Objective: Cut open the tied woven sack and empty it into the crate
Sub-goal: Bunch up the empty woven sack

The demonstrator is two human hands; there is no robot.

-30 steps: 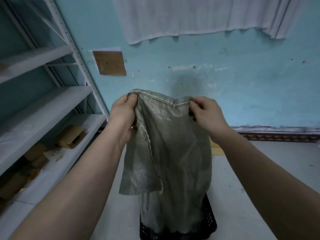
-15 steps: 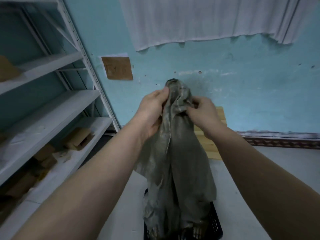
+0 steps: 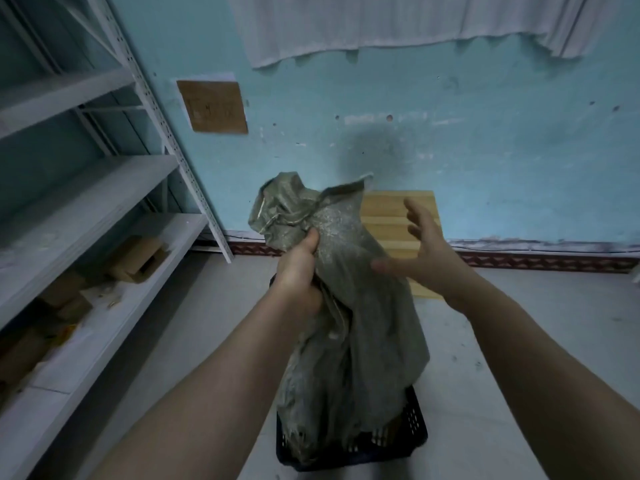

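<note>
Your left hand (image 3: 297,271) clenches the bunched grey-green woven sack (image 3: 346,306), hanging into the dark perforated plastic crate (image 3: 415,434). Your right hand (image 3: 424,252) is spread, fingers clear of it.

right hand (image 3: 427,258) lets go of the sack (image 3: 349,306), now open beside it | left hand (image 3: 298,271) alone grips the bunched top, dropped lower | sack mouth sags into the crate (image 3: 417,431) | view tips down, wooden board (image 3: 398,209) more exposed
</note>
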